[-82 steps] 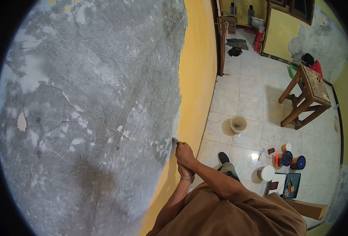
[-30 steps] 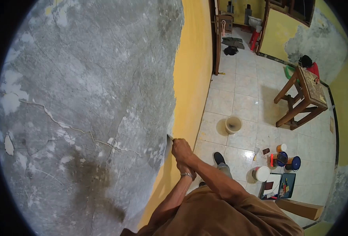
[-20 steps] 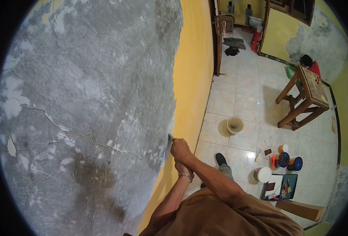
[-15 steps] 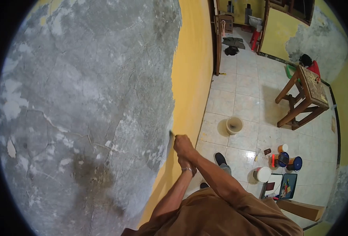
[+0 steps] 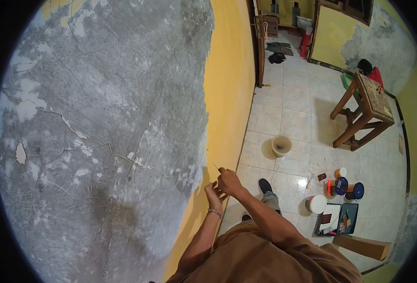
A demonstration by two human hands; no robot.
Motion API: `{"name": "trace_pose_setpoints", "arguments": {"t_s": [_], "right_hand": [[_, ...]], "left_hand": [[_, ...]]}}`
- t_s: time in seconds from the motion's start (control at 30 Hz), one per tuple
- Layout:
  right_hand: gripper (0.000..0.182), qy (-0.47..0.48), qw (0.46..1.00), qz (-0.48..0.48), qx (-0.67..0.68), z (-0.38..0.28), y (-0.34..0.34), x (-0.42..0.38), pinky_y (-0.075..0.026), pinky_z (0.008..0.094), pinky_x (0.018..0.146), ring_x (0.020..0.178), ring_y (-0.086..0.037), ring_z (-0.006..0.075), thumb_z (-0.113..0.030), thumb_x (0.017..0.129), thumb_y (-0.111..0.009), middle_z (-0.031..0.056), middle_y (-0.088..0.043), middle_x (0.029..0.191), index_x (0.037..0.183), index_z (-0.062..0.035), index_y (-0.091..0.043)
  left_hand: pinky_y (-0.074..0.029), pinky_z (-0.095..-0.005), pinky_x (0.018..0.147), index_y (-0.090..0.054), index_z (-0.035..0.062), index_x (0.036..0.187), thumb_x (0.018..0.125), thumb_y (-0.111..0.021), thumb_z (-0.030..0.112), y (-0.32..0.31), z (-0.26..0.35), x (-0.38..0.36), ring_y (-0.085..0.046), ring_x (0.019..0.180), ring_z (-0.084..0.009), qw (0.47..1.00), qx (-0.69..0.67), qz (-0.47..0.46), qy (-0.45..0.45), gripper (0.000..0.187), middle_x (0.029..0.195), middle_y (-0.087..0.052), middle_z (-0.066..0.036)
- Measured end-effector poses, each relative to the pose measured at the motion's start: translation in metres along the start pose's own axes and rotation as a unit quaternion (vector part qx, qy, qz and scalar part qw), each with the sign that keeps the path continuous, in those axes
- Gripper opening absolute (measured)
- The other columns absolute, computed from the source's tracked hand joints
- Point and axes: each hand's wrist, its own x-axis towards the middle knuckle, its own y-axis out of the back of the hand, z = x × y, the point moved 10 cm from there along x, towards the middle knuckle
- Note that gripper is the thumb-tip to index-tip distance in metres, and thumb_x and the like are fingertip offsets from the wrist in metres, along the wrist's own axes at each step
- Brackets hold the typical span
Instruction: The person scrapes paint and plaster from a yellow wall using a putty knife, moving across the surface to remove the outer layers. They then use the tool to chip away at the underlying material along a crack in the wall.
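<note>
Close to the yellow painted strip (image 5: 227, 85) of the wall, my right hand (image 5: 229, 182) is closed on the handle of a small scraper-like tool (image 5: 216, 168), whose thin blade points up and left. Just below and left of it is my left hand (image 5: 213, 195), its fingers bent and close to the right hand; whether it holds anything is hidden. A chain bracelet (image 5: 214, 212) circles my left wrist. Bare grey plaster (image 5: 123, 118), with a long crack and pale patches, covers the wall left of the yellow paint's ragged edge.
A bucket (image 5: 281, 146) stands on the tiled floor. Right of my feet are paint tubs (image 5: 318, 204), an open toolbox (image 5: 349, 219) and a long cardboard box (image 5: 363, 247). A wooden stool (image 5: 376, 96) stands farther back, near a person in red (image 5: 374, 75).
My hands have come apart a little. The right hand and tool have moved right and slightly down, away from the plaster edge; the left hand has shifted left.
</note>
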Motion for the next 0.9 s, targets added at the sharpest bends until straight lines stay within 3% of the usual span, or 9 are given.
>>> {"name": "trace_pose_setpoints", "arguments": {"t_s": [0.1, 0.17, 0.2, 0.33, 0.43, 0.47, 0.57, 0.7, 0.9], "right_hand": [[0.032, -0.003, 0.998, -0.049, -0.047, -0.005, -0.017, -0.028, -0.050, 0.0476, 0.074, 0.083, -0.060, 0.0426, -0.009, 0.077, -0.055, 0.0287, -0.060, 0.086, 0.105, 0.0066, -0.050], [0.039, 0.025, 0.994, -0.072, -0.074, -0.016, -0.028, -0.036, -0.050, 0.0476, 0.074, 0.085, -0.059, 0.0425, -0.008, 0.077, -0.056, 0.0278, -0.060, 0.087, 0.111, 0.0068, -0.046], [0.045, 0.022, 0.996, -0.063, -0.067, -0.018, -0.031, -0.036, -0.051, 0.0472, 0.072, 0.085, -0.059, 0.0428, -0.011, 0.078, -0.057, 0.0282, -0.057, 0.093, 0.116, 0.0059, -0.041], [0.059, 0.045, 0.996, -0.029, -0.068, -0.008, -0.043, -0.038, -0.052, 0.0463, 0.066, 0.081, -0.060, 0.0442, -0.012, 0.081, -0.056, 0.0313, -0.051, 0.102, 0.128, 0.0066, -0.025], [0.060, 0.006, 0.996, -0.035, -0.077, -0.012, -0.036, -0.041, -0.052, 0.0466, 0.063, 0.077, -0.060, 0.0441, -0.012, 0.083, -0.053, 0.0325, -0.051, 0.100, 0.131, 0.0064, -0.022], [0.060, -0.001, 0.997, -0.018, -0.072, -0.014, -0.033, -0.039, -0.052, 0.0468, 0.062, 0.075, -0.061, 0.0442, -0.012, 0.083, -0.051, 0.0331, -0.051, 0.100, 0.132, 0.0058, -0.021], [0.055, 0.020, 0.997, -0.025, -0.069, -0.021, -0.038, -0.037, -0.052, 0.0471, 0.059, 0.072, -0.061, 0.0437, -0.014, 0.086, -0.049, 0.0321, -0.054, 0.092, 0.132, 0.0050, -0.024], [0.044, -0.021, 0.997, 0.059, -0.051, 0.021, -0.029, 0.020, -0.051, 0.0492, 0.057, 0.067, -0.061, 0.0436, -0.019, 0.091, -0.044, 0.0276, -0.058, 0.077, 0.126, 0.0046, -0.034], [0.036, -0.003, 0.998, 0.042, -0.044, -0.002, -0.035, -0.023, -0.049, 0.0521, 0.057, 0.064, -0.059, 0.0451, -0.017, 0.091, -0.041, 0.0292, -0.057, 0.073, 0.121, 0.0033, -0.041]], "left_hand": [[-0.042, -0.0335, 0.083, -0.055, 0.0029, 0.115, 0.087, -0.038, 0.055, 0.022, 0.031, 0.004, -0.055, 0.098, -0.0205, 0.994, 0.091, 0.064, -0.018, 0.062, 0.106, -0.060, -0.015], [-0.040, -0.0342, 0.091, -0.049, -0.0027, 0.123, 0.088, -0.045, 0.045, -0.007, 0.039, 0.014, -0.051, 0.107, -0.0216, 0.942, 0.331, -0.052, 0.000, 0.059, 0.121, -0.053, -0.016], [-0.044, -0.0348, 0.087, -0.054, -0.0031, 0.112, 0.090, -0.047, 0.035, 0.009, 0.031, 0.033, -0.055, 0.101, -0.0211, 0.941, 0.336, -0.002, 0.039, 0.045, 0.116, -0.056, -0.017], [-0.051, -0.0322, 0.071, -0.053, 0.0008, 0.098, 0.093, -0.044, 0.037, -0.001, 0.055, 0.045, -0.062, 0.083, -0.0217, 0.980, 0.198, 0.002, 0.006, 0.038, 0.100, -0.063, -0.015], [-0.051, -0.0330, 0.077, -0.051, 0.0005, 0.106, 0.093, -0.045, 0.040, 0.001, 0.046, 0.052, -0.062, 0.087, -0.0220, 0.970, 0.241, -0.021, -0.022, 0.042, 0.103, -0.063, -0.016], [-0.047, -0.0359, 0.086, -0.047, 0.0002, 0.119, 0.093, -0.044, 0.045, 0.008, 0.043, 0.056, -0.059, 0.099, -0.0226, 0.930, 0.365, -0.046, -0.018, 0.052, 0.114, -0.059, -0.017], [-0.041, -0.0377, 0.093, -0.045, 0.0021, 0.128, 0.093, -0.039, 0.049, 0.016, 0.053, 0.011, -0.053, 0.110, -0.0232, 0.940, 0.326, -0.001, -0.097, 0.059, 0.123, -0.055, -0.015], [-0.035, -0.0421, 0.097, -0.047, 0.0063, 0.129, 0.091, -0.035, 0.053, 0.086, 0.016, -0.024, -0.049, 0.117, -0.0240, 0.938, 0.345, 0.031, 0.018, 0.061, 0.128, -0.053, -0.011], [-0.034, -0.0449, 0.097, -0.049, 0.0066, 0.126, 0.089, -0.038, 0.045, 0.155, -0.017, -0.060, -0.050, 0.117, -0.0252, 0.922, 0.361, 0.072, 0.122, 0.054, 0.126, -0.055, -0.011]]}}
